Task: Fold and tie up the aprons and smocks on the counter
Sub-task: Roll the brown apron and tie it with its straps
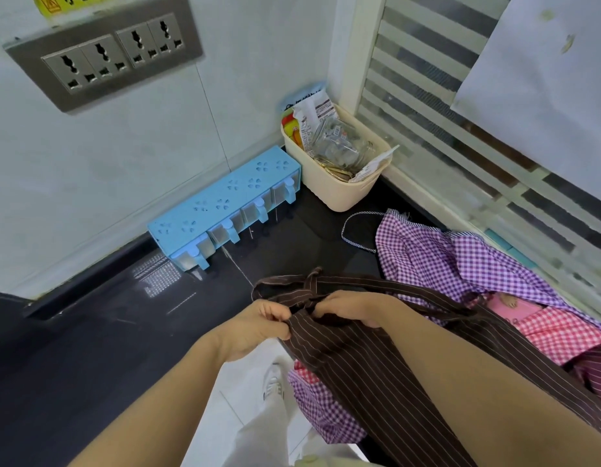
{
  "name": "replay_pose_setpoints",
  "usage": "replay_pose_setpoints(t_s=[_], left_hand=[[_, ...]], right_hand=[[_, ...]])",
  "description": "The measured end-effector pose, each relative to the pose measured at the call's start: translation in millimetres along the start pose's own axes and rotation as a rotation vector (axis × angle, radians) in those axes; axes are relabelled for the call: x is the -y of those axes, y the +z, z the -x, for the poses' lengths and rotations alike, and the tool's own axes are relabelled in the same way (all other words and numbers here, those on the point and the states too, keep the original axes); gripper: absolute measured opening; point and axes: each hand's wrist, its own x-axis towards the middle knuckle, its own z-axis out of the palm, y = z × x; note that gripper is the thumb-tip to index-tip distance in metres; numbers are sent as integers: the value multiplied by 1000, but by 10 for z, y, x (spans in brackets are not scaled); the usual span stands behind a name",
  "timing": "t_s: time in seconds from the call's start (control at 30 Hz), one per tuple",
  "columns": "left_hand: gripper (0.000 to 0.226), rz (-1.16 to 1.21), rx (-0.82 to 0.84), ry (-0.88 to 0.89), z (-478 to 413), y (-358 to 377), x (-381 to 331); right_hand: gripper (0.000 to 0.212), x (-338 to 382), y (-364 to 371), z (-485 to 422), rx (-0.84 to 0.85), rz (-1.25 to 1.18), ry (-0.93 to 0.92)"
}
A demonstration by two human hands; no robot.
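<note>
A brown apron with thin white stripes [369,362] hangs over the black counter's [90,332] front edge, its ties [309,284] looped just beyond my hands. My left hand [258,326] pinches the apron's top edge. My right hand [353,308] grips the bunched cloth and a tie right beside it. To the right lies a heap of other garments: a purple gingham smock [454,257] and a red gingham one [555,332]. More purple gingham [319,406] hangs below the brown apron.
A blue spice box [225,203] with small drawers stands against the tiled wall. A cream bin [336,183] with packets and a jar fills the corner. A socket panel [103,52] is on the wall. A striped window frame [460,129] runs on the right.
</note>
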Motion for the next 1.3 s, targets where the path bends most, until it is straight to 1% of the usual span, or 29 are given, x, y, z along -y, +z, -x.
replay_pose_setpoints(t_s=[0.13,0.23,0.37,0.43,0.53,0.57,0.63,0.67,0.7,0.73,0.77,0.8,0.83,0.87,0.9,0.93,0.97,1.03,1.1,1.17,1.23,1.27,1.3], left_hand=[[11,-14,-11,66,13,33,-2],[17,1,-44,99,-6,67,-15],[24,-5,-89,105,-23,67,-44],[26,-1,-78,93,-31,64,-39],[15,17,-42,53,-19,46,-70],[16,25,-24,30,-22,30,-70],[21,12,14,-27,-19,-15,-66],[19,-30,31,-56,-13,-47,-61],[17,-99,37,-71,-11,-83,-59],[15,-160,18,-68,-10,-114,-75],[14,-196,-46,-45,-16,-135,-106],[14,-193,-146,-7,-37,-148,-152],[15,-164,-271,28,-73,-150,-197],[17,-135,-399,42,-110,-148,-235],[17,-114,-495,30,-157,-158,-254],[16,-114,-544,-8,-201,-154,-245],[13,-140,-549,-67,-247,-168,-206],[10,-201,-499,-213,-305,-181,-110],[5,-180,-460,-301,-306,-151,-40],[5,-141,-483,-310,-325,-133,35],[6,-152,-533,-298,-338,-133,107],[8,-153,-551,-285,-342,-129,129],[9,-145,-563,-267,-347,-132,145]], right_hand=[[54,23,9,20,11,-47,58],[55,10,10,13,2,-136,47],[49,4,-18,66,6,-142,57],[42,-24,-58,129,78,-177,63],[39,-60,-128,259,212,-267,27],[38,-74,-141,279,245,-280,14],[29,-95,-142,273,283,-267,7],[23,-88,-133,268,284,-266,2],[14,-70,-141,242,244,-266,-42],[7,-22,-165,236,160,-292,-127],[14,46,-211,228,25,-340,-247],[23,124,-266,237,-141,-397,-361],[27,199,-328,261,-301,-443,-449],[27,252,-381,271,-408,-454,-512],[23,294,-422,261,-448,-418,-541],[18,291,-431,233,-445,-337,-531],[14,238,-413,155,-422,-237,-471],[11,59,-314,-46,-369,-77,-301],[13,-72,-236,-189,-386,18,-204],[21,-124,-194,-281,-399,102,-153],[35,-117,-146,-317,-367,146,-121],[38,-105,-121,-331,-362,137,-131],[37,-92,-100,-349,-371,114,-155]])
